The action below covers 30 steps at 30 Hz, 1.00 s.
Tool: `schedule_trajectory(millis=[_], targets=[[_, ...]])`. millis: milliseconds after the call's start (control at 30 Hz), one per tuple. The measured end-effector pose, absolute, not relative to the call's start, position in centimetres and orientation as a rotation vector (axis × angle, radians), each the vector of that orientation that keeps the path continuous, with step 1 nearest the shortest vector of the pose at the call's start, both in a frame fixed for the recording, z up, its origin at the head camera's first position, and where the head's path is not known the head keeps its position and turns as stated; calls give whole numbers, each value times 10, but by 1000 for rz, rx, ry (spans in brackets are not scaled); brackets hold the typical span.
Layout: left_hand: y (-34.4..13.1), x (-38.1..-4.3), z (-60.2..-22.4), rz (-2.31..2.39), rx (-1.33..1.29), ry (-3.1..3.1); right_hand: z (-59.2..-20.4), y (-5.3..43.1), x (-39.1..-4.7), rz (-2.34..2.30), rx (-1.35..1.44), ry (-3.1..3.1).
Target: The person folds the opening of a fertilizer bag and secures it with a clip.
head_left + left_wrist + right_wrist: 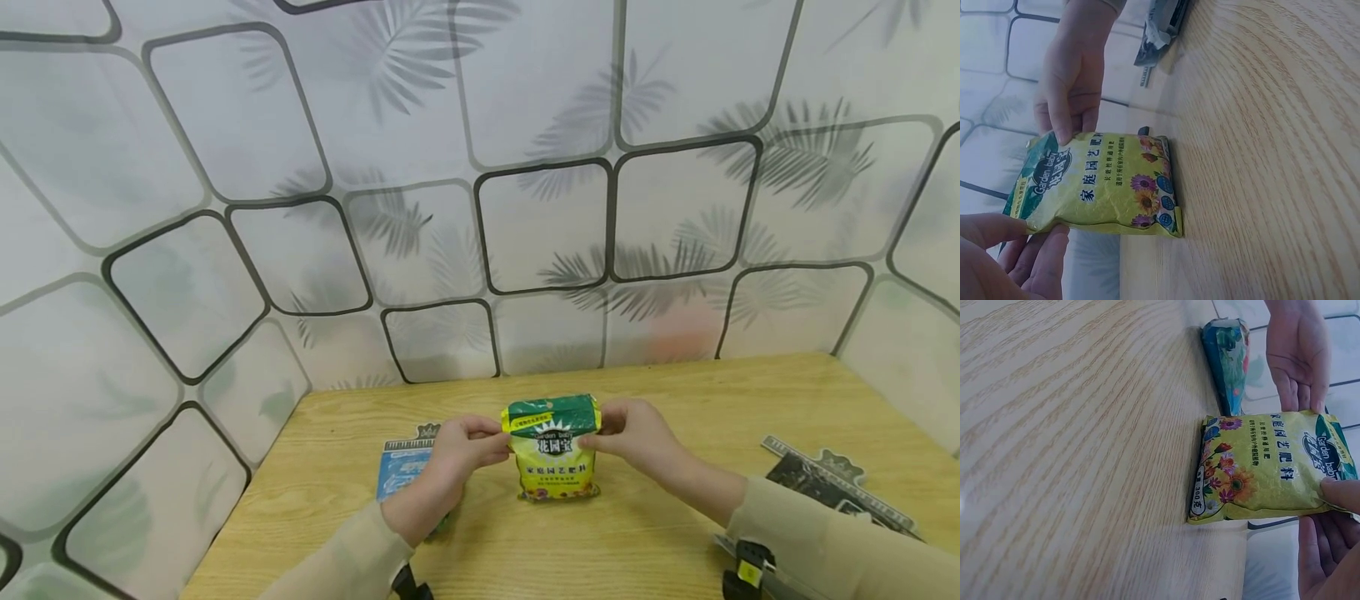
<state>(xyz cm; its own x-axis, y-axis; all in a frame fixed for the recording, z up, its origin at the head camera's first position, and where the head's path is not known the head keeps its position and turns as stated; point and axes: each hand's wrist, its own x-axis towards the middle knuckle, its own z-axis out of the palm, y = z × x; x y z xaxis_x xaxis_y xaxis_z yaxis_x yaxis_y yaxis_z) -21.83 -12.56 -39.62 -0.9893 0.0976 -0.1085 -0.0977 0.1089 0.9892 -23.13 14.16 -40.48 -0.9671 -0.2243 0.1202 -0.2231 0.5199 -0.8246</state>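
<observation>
A yellow and green fertilizer bag (557, 458) stands upright on the wooden table (525, 554), its printed front facing me. My left hand (459, 457) pinches the bag's upper left edge between thumb and fingers. On the opposite side, my right hand (637, 433) pinches the upper right edge, thumb on the front and fingers behind. Flowers are printed along the bag's bottom, which meets the tabletop in the left wrist view. Both wrist views show the bag closed at its green top.
Left of the bag, a blue packet (401, 471) is partly hidden behind my left forearm. A dark packet (802, 483) with a grey patterned edge lies at the right, partly covered by my right sleeve. Patterned cloth (547, 225) walls the table's back and sides.
</observation>
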Motion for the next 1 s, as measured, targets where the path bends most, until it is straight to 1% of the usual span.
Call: schedule_trajectory(millis=[1000], targets=[[-125,-219,-406,2023,79,2277,-413,144,-230,-1565,-448,2668]])
